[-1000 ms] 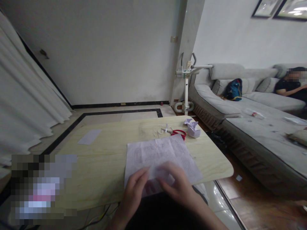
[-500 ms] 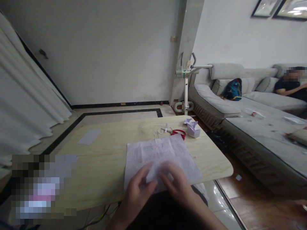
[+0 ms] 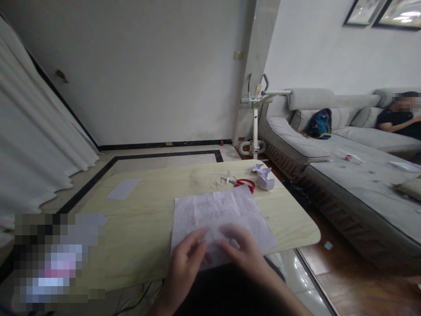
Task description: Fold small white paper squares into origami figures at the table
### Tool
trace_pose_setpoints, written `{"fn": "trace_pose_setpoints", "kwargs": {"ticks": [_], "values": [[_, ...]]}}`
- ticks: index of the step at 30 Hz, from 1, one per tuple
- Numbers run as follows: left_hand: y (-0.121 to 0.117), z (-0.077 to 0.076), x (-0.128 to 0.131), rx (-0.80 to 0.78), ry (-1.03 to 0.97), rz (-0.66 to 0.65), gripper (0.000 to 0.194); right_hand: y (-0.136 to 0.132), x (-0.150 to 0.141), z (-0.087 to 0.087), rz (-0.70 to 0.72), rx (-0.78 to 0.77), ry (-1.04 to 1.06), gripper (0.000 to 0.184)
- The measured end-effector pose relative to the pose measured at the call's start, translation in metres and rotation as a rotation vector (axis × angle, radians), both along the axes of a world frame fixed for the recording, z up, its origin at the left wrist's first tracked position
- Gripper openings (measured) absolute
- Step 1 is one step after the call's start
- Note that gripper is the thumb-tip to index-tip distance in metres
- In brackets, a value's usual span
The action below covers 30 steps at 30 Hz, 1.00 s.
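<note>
Both hands are close together over the near part of a large creased printed sheet lying on the table. Between the fingertips is a small white piece of paper, blurred and hard to tell from the sheet below. My left hand pinches its left side with thumb and fingers. On the right side, my right hand closes thumb and fingers on the same piece. Red-handled scissors rest beyond the sheet, their handle partly under its far corner. Folded paper pieces stand beside them.
Thin paper scraps lie by the scissor blades. A white paper rectangle is on the left of the wooden table. A grey sofa with a seated person and an exercise machine stand beyond the table's right.
The small paper between my fingers has turned and sits slightly lower, less visible than before. My hands remain over the sheet; the fingers have shifted slightly.
</note>
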<state>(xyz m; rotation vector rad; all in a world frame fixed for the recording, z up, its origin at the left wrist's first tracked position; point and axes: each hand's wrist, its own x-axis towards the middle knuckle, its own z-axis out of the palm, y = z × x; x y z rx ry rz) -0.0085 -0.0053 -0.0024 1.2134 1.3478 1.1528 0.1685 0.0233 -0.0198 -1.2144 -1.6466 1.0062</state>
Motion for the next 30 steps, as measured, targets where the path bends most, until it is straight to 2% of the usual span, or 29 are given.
{"fn": "trace_pose_setpoints", "kwargs": {"ticks": [2, 6, 10, 14, 17, 21, 24, 30], "values": [[0.000, -0.001, 0.001, 0.003, -0.019, 0.001, 0.037, 0.001, -0.002, 0.001, -0.030, -0.035, 0.033, 0.028], [0.002, -0.004, 0.003, -0.023, -0.048, -0.005, 0.039, 0.005, -0.005, 0.006, 0.027, -0.046, 0.053, 0.024], [0.006, -0.002, 0.002, -0.070, 0.041, -0.015, 0.036, 0.007, -0.006, 0.009, 0.027, -0.111, 0.097, 0.026], [0.008, 0.000, 0.001, -0.043, 0.109, 0.014, 0.032, 0.007, -0.007, 0.010, 0.071, -0.129, 0.138, 0.034], [0.008, -0.001, 0.001, -0.048, 0.086, 0.009, 0.035, 0.006, -0.006, 0.008, 0.116, -0.124, 0.107, 0.037], [0.008, -0.002, 0.000, -0.084, 0.036, -0.016, 0.036, 0.005, -0.006, 0.006, 0.075, -0.128, 0.052, 0.036], [0.008, -0.005, 0.000, -0.121, 0.009, -0.009, 0.036, 0.005, -0.006, 0.010, 0.105, -0.149, 0.053, 0.036], [0.005, -0.011, 0.007, -0.094, 0.027, 0.117, 0.039, 0.004, -0.006, 0.015, 0.108, -0.138, 0.059, 0.036]]}}
